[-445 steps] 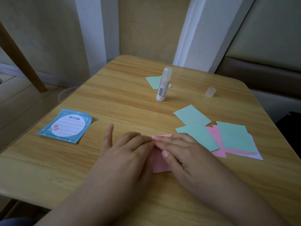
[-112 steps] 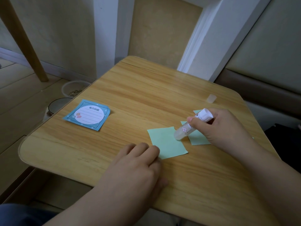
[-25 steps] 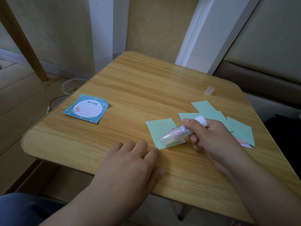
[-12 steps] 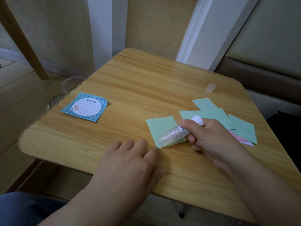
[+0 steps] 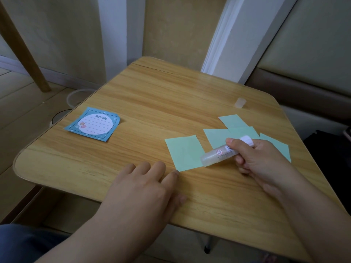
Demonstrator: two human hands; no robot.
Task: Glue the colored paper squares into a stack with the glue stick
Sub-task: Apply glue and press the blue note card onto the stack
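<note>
Glue stick (image 5: 218, 156) lower on one of five green squares (image 5: 185, 152), right fingers (image 5: 230, 144) gripping, left fingers (image 5: 144, 168) flat.

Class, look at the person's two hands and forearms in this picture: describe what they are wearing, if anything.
Both forearms are bare, with no sleeves in view. The left hand and right hand wear no gloves, and no rings, watch or bracelets show. Fingernails look short and unpainted. Dark blue fabric shows at the lower left corner.
</note>
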